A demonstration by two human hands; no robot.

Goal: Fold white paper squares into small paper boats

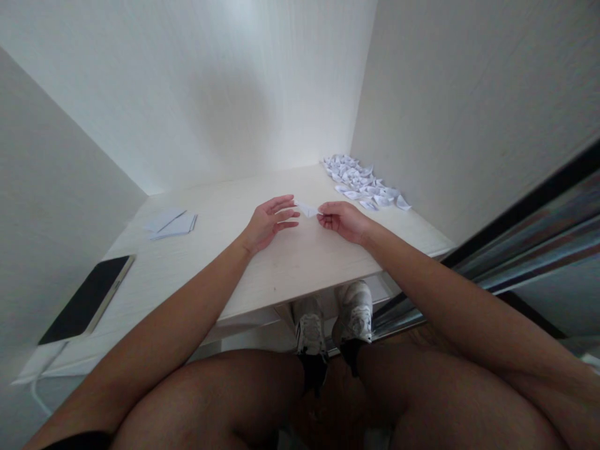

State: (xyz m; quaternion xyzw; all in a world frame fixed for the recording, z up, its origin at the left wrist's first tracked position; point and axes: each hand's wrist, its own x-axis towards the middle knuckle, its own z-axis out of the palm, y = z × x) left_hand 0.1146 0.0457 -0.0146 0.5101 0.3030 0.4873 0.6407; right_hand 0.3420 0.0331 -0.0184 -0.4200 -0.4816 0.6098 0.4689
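Observation:
A small folded piece of white paper (307,209) is between my two hands, over the middle of the white desk. My right hand (344,220) pinches its right end between thumb and fingertips, the other fingers curled in. At the paper's left end is my left hand (270,224), its fingers spread apart; the fingertips are at or close to the paper's edge, and contact is hard to make out. Many similar folded paper pieces (359,178) lie heaped by the right wall. A stack of flat paper sheets (174,226) rests on the left.
The white desk (281,272) is boxed in by walls at the back and both sides. A dark-screened tablet or phone (89,297) with a cable (40,397) lies near the left edge. My knees and shoes (359,312) are below the front edge.

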